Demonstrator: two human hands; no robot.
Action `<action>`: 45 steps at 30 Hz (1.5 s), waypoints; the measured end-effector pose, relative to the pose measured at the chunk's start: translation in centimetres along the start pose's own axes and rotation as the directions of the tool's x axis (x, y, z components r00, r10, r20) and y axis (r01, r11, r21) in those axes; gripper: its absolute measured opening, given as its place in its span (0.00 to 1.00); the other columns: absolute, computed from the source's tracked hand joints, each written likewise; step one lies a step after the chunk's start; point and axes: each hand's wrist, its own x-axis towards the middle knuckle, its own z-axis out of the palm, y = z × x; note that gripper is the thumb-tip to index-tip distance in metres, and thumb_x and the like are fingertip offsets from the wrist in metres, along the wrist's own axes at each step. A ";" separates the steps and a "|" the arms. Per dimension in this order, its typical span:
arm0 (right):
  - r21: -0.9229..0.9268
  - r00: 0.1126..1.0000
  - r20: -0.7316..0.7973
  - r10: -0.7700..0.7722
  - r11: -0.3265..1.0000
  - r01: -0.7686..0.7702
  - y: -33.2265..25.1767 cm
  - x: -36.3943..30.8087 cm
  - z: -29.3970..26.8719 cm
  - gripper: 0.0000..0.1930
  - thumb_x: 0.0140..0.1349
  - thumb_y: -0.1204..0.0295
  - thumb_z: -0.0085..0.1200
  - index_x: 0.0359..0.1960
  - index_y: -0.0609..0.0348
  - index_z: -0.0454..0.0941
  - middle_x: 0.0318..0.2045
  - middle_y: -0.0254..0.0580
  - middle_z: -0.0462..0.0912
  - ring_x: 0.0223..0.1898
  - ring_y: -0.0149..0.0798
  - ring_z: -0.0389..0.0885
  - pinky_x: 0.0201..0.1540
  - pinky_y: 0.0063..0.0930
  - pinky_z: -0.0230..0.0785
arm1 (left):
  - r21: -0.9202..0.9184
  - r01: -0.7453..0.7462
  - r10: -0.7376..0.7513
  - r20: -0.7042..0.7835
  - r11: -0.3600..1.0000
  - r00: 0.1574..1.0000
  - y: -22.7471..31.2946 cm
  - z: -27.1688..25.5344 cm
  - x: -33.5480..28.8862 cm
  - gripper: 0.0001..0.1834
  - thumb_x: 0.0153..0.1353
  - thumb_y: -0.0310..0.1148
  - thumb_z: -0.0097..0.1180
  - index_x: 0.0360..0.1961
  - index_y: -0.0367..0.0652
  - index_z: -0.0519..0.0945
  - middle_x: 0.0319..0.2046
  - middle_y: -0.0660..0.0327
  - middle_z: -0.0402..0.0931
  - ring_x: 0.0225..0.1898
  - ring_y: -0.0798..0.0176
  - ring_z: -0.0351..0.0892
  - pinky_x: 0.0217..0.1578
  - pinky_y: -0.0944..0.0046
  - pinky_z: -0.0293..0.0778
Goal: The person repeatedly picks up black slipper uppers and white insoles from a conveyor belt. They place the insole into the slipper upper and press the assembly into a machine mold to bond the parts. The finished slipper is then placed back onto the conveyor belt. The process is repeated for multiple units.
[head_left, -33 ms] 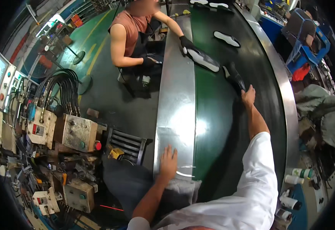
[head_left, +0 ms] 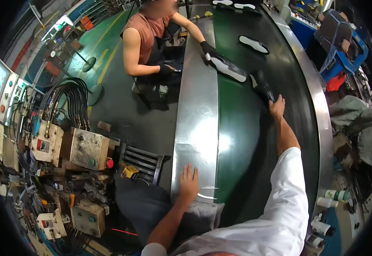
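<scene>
Reaching forward over the conveyor belt (head_left: 245,158), my right hand (head_left: 277,106) is closed on one end of a black shoe (head_left: 261,85). The shoe's other end points away from me, toward the co-worker's side. My left hand (head_left: 189,181) lies flat on the metal ledge (head_left: 196,123) beside the belt, its fingers stretched out and holding nothing. Across from it, a co-worker's black-gloved hand (head_left: 207,48) is on another dark shoe with a pale sole (head_left: 227,68). That shoe lies just left of mine.
Farther along the belt lie a pale-soled shoe (head_left: 254,44) and more shoes (head_left: 244,6). A co-worker (head_left: 145,47) sits at the left of the ledge. Machinery with control boxes (head_left: 83,147) and hoses stands at the near left. Bottles (head_left: 326,202) stand at right, beyond the metal rail (head_left: 318,106).
</scene>
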 end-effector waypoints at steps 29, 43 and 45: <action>0.504 0.780 0.623 0.055 0.735 -0.455 2.9 -38.7 -13.0 0.41 0.51 0.67 0.72 0.68 0.68 0.70 0.46 0.49 0.84 0.44 0.46 0.86 0.52 0.39 0.80 | -0.575 0.153 -0.162 0.036 0.804 0.986 -2.1 -4.8 -4.1 0.21 0.72 0.28 0.51 0.64 0.34 0.78 0.61 0.41 0.79 0.64 0.38 0.78 0.66 0.45 0.73; 0.368 -0.085 0.872 -0.482 0.761 -0.535 -30.9 -57.3 -25.3 0.51 0.65 0.60 0.72 0.81 0.68 0.52 0.67 0.58 0.74 0.69 0.48 0.73 0.71 0.40 0.66 | -0.915 -0.195 -0.837 0.215 -0.352 0.503 -13.3 -23.7 -12.9 0.29 0.79 0.55 0.50 0.59 0.38 0.81 0.53 0.56 0.84 0.52 0.59 0.84 0.57 0.56 0.80; 0.470 -0.150 0.792 -0.591 0.748 -0.470 -33.2 -59.1 -26.6 0.49 0.64 0.61 0.72 0.80 0.68 0.56 0.67 0.59 0.76 0.69 0.49 0.74 0.73 0.40 0.65 | -0.966 -0.234 -0.929 0.019 -0.113 0.371 -13.5 -25.9 -17.2 0.29 0.80 0.53 0.52 0.63 0.38 0.79 0.54 0.58 0.83 0.54 0.63 0.81 0.60 0.61 0.75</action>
